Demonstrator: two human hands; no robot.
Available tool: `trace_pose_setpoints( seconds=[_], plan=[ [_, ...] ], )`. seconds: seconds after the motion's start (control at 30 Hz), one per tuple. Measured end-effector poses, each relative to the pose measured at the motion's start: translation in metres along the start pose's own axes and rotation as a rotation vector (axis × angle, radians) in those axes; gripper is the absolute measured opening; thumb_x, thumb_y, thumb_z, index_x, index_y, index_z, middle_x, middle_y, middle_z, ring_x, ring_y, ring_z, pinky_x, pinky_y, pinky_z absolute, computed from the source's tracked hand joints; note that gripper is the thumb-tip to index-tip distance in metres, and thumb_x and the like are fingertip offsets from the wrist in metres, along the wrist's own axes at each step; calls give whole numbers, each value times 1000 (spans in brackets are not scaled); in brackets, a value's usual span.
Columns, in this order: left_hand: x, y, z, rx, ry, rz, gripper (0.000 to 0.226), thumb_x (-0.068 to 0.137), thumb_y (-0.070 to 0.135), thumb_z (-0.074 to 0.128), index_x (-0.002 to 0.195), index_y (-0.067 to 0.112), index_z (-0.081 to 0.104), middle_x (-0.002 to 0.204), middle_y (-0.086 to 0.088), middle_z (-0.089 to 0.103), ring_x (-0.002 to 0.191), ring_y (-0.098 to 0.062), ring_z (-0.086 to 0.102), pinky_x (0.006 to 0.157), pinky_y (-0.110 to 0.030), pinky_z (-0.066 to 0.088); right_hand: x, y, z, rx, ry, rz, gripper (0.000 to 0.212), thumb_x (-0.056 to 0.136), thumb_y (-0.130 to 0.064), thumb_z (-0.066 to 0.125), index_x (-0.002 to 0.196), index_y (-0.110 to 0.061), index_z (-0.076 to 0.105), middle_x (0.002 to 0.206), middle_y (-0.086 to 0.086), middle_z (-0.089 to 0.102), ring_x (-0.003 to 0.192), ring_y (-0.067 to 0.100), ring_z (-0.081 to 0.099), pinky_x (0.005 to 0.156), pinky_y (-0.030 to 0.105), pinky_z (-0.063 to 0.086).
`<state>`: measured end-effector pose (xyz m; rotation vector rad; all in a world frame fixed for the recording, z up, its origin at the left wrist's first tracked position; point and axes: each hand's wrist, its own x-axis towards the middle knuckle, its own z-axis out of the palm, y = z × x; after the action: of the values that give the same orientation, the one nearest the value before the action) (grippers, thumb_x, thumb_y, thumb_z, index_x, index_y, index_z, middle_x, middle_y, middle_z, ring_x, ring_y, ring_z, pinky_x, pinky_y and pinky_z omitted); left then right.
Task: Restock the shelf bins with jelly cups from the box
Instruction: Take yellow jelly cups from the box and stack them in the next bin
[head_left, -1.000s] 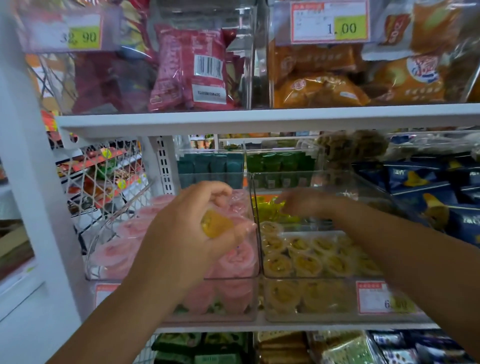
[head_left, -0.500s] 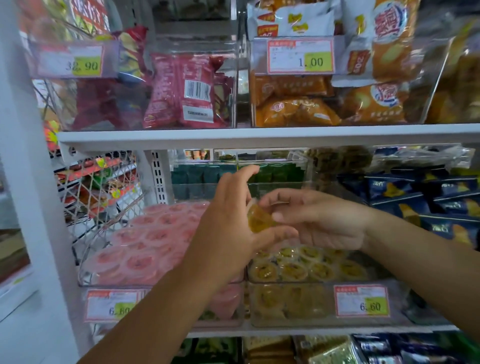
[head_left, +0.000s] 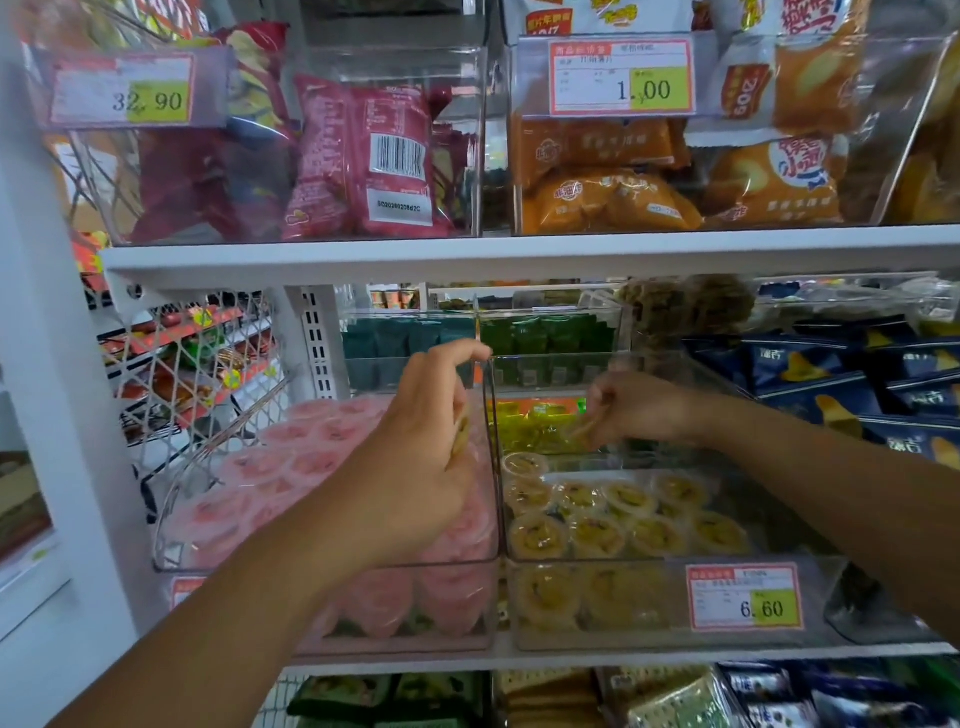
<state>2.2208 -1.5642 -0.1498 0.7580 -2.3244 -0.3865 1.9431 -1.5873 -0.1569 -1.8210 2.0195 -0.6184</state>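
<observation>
Shop shelving, white boards, clear bins of snacks on every level.

Nearest is the left grip, raised in front of the pink bin. It pinches a yellow jelly cup edge-on between thumb and fingers, index finger sticking up free. The cup hangs just left of the divider wall, over the pink jelly cups, not yet in its own bin.

Right of that is the yellow bin, front rows filled with yellow cups lid-up, price tag on the front wall. The right grip is farther in, over the back of this bin, fingers curled down.

Step, my read: filling the back of the yellow bin, cup by cup. To do it well:
- Carry the left cup across the divider; don't drop it among the pink.
- Set each cup flat, lid-up, snug against the last row.
- Fill the back gap first so the front rows aren't knocked.
- Keep the wrist off the bin wall.

Hard to see:
- The right grip is blurred, with a yellowish sliver at its fingertips; cannot tell whether it holds a cup or nothing.
- The bin floor behind the rows is lost in glare.
- The supply box is out of view.
- Whether the left palm hides more cups is unknown.

Beyond are green packets. Red packets and orange packets sit on the shelf above.
</observation>
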Motion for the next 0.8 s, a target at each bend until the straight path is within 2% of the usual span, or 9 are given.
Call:
trace_pose_setpoints(
  seconds=[0.1, 0.2, 0.27, 0.37, 0.47, 0.6, 0.67, 0.73, 0.8],
  plan=[
    [-2, -6, -2, -15, 98, 24, 67, 94, 15, 55, 112, 64, 13, 96, 18, 40, 80, -4, 51, 68, -21, 46, 22, 3, 9, -69, -4, 14, 18, 80, -18, 76, 82, -19, 59, 93, -5, 58, 91, 13, 56, 66, 21, 41],
    [-4, -14, -6, -37, 184, 3, 55, 90, 18, 63, 115, 55, 30, 96, 24, 50, 83, 2, 55, 65, -15, 46, 42, 5, 21, -73, -34, 60, 14, 81, -11, 74, 87, -13, 62, 90, -6, 57, 89, 10, 52, 63, 16, 40],
    [-6, -19, -9, -33, 206, -10, 50, 87, 19, 68, 113, 53, 41, 95, 23, 57, 85, 4, 56, 66, -10, 43, 49, 9, 27, -95, -150, 120, 11, 81, -3, 70, 91, -7, 67, 88, -2, 62, 80, 9, 53, 63, 19, 42],
    [-7, -24, -11, -43, 203, -9, 47, 85, 19, 70, 106, 53, 47, 98, 26, 60, 89, 7, 57, 69, -2, 40, 50, 19, 28, -96, -259, 208, 20, 85, -8, 64, 103, 0, 67, 94, 9, 67, 78, 11, 59, 60, 16, 47],
    [-5, -24, -10, -98, 174, 3, 47, 89, 14, 65, 106, 54, 48, 97, 24, 61, 94, 14, 56, 74, 3, 38, 52, 29, 31, 96, -204, 235, 23, 90, -16, 64, 107, -1, 64, 95, 14, 66, 83, 20, 64, 68, 23, 55],
    [0, -20, -1, -212, 72, 22, 45, 97, 12, 51, 115, 53, 45, 109, 26, 50, 108, 10, 53, 85, -3, 41, 48, 29, 34, 70, -203, 247, 29, 89, -5, 65, 118, -3, 59, 87, 12, 68, 68, 13, 62, 55, 18, 49],
    [2, -17, 3, -213, 37, 41, 42, 98, 15, 49, 121, 51, 43, 108, 29, 38, 104, 9, 49, 84, -4, 41, 46, 27, 33, 2, -231, 250, 35, 87, -5, 68, 121, -7, 60, 101, 14, 68, 73, 13, 61, 60, 21, 49],
    [4, -14, 5, -230, 17, 29, 44, 99, 18, 48, 120, 56, 37, 107, 31, 31, 100, 18, 44, 78, -4, 42, 44, 22, 27, -211, -207, 185, 34, 88, -16, 68, 121, -14, 62, 122, 10, 61, 87, 14, 57, 70, 24, 47],
    [9, -10, 6, -232, 29, 13, 54, 96, 18, 54, 118, 63, 33, 107, 30, 32, 94, 14, 49, 75, -14, 49, 37, 11, 15, -292, -120, 97, 32, 88, -24, 67, 119, -22, 60, 128, 3, 57, 98, 14, 54, 77, 23, 45]
  ],
)
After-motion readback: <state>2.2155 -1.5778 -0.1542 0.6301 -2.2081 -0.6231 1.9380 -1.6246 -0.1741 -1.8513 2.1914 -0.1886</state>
